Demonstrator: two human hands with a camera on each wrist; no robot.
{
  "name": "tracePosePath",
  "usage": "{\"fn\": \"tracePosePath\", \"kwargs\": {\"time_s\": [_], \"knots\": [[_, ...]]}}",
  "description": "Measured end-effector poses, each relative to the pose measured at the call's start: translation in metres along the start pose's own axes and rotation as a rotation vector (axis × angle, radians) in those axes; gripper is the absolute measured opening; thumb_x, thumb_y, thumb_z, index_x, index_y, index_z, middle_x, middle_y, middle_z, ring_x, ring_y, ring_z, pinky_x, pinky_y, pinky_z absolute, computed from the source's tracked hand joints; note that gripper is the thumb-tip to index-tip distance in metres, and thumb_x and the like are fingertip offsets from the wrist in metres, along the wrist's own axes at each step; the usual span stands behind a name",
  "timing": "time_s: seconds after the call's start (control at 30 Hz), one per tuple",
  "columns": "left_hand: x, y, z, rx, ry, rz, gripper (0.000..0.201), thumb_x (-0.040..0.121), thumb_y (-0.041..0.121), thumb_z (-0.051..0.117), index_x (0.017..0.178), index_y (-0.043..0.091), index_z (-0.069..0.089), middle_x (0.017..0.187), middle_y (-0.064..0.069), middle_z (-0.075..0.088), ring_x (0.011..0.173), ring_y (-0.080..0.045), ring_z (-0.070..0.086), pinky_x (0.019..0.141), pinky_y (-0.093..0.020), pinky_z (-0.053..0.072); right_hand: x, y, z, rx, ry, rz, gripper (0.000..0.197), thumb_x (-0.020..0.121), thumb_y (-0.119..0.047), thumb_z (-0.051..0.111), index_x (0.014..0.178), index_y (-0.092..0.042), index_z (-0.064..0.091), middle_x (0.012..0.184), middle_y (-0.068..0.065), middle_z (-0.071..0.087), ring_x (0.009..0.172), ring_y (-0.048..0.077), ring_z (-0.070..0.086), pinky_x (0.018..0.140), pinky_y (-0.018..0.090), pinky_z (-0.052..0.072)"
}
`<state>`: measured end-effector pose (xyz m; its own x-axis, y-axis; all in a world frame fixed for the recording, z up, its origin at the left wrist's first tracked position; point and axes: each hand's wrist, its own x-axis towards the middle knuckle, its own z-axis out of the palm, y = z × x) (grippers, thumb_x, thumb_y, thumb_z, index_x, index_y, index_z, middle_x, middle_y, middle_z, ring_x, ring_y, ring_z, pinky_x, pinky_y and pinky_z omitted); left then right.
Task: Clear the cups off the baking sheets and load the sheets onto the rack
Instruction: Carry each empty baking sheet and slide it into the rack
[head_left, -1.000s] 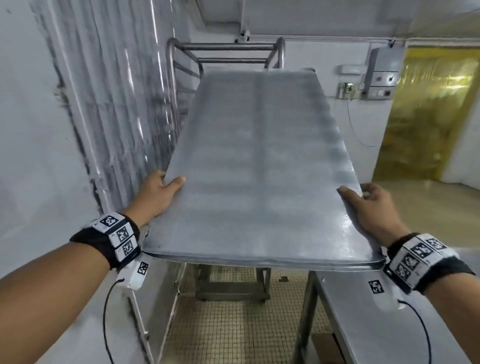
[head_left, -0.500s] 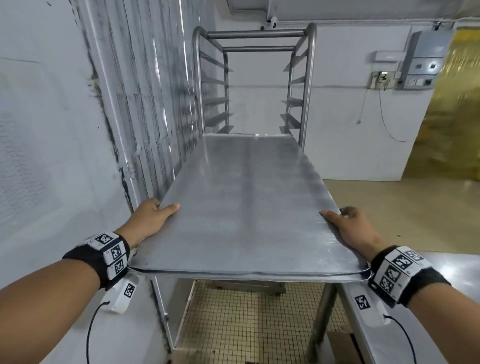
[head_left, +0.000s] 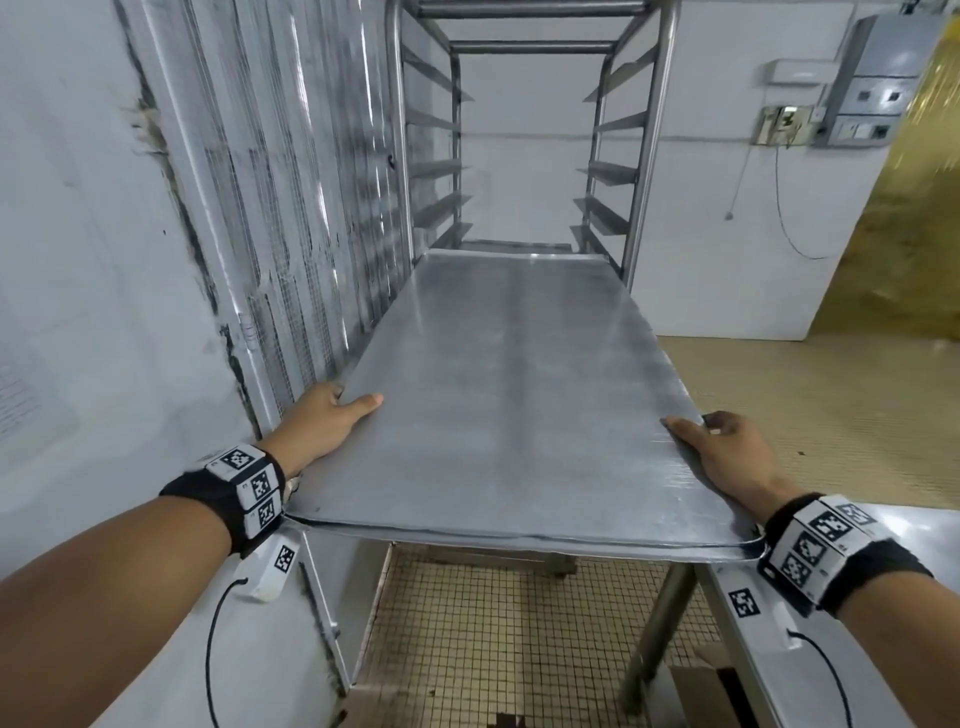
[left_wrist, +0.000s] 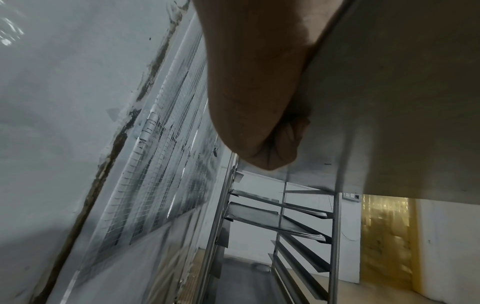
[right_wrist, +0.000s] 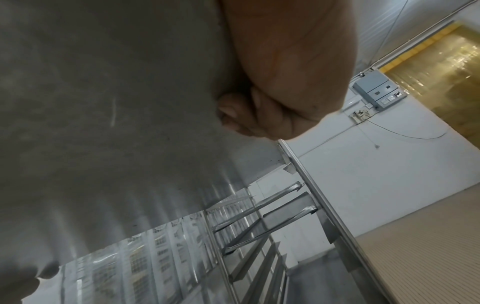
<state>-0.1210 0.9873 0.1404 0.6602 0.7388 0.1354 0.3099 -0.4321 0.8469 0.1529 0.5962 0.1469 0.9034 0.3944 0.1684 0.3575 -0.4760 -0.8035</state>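
I hold a large bare metal baking sheet (head_left: 509, 395) level in front of me, no cups on it. My left hand (head_left: 332, 415) grips its left edge, thumb on top and fingers curled beneath, as the left wrist view shows under the sheet (left_wrist: 389, 102). My right hand (head_left: 722, 447) grips the right edge the same way, fingers curled under the sheet (right_wrist: 103, 102). The sheet's far end sits at the mouth of the tall steel rack (head_left: 644, 156), between its front posts. Angled rails line both sides of the rack (left_wrist: 280, 218), and another sheet (right_wrist: 283, 224) lies on lower rails.
A white wall with a wire-mesh panel (head_left: 291, 218) runs close on the left. A steel table (head_left: 748, 639) stands at the lower right, with a cardboard box (head_left: 711, 696) under it. Tiled floor (head_left: 498, 639) lies below; a yellow strip curtain (head_left: 919, 218) hangs at right.
The sheet has come down from a raised tilt to level and moved forward, its far end now at the rack's mouth. Both hands keep their grip on its edges.
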Motion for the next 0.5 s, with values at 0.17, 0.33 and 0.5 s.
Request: {"fn": "tracePosePath", "kwargs": {"time_s": [0.17, 0.33, 0.5], "knots": [[0.047, -0.004, 0.009, 0.023, -0.03, 0.016, 0.024, 0.092, 0.042, 0.07, 0.094, 0.019, 0.072, 0.081, 0.005, 0.074, 0.067, -0.007, 0.071, 0.056, -0.02, 0.052, 0.035, -0.009, 0.019, -0.056, -0.004, 0.018, 0.043, 0.09, -0.047, 0.069, 0.078, -0.005, 0.069, 0.065, 0.006, 0.07, 0.059, 0.02, 0.063, 0.054, 0.027, 0.045], [0.101, -0.032, 0.019, 0.023, -0.036, -0.019, 0.034, 0.086, 0.053, 0.073, 0.095, 0.021, 0.07, 0.092, 0.001, 0.077, 0.084, -0.022, 0.074, 0.085, -0.043, 0.06, 0.069, -0.006, 0.048, -0.109, 0.004, 0.063, 0.044, 0.091, -0.051, 0.066, 0.094, -0.007, 0.064, 0.079, 0.005, 0.07, 0.073, 0.023, 0.064, 0.068, 0.031, 0.045], [0.142, -0.045, 0.025, 0.02, -0.045, -0.014, 0.055, 0.078, 0.064, 0.073, 0.107, 0.018, 0.072, 0.095, 0.002, 0.077, 0.084, -0.021, 0.074, 0.085, -0.047, 0.06, 0.102, 0.002, 0.076, -0.115, 0.012, 0.126, 0.059, 0.089, -0.058, 0.063, 0.118, -0.007, 0.059, 0.095, 0.01, 0.071, 0.084, 0.026, 0.067, 0.073, 0.033, 0.048]]}}
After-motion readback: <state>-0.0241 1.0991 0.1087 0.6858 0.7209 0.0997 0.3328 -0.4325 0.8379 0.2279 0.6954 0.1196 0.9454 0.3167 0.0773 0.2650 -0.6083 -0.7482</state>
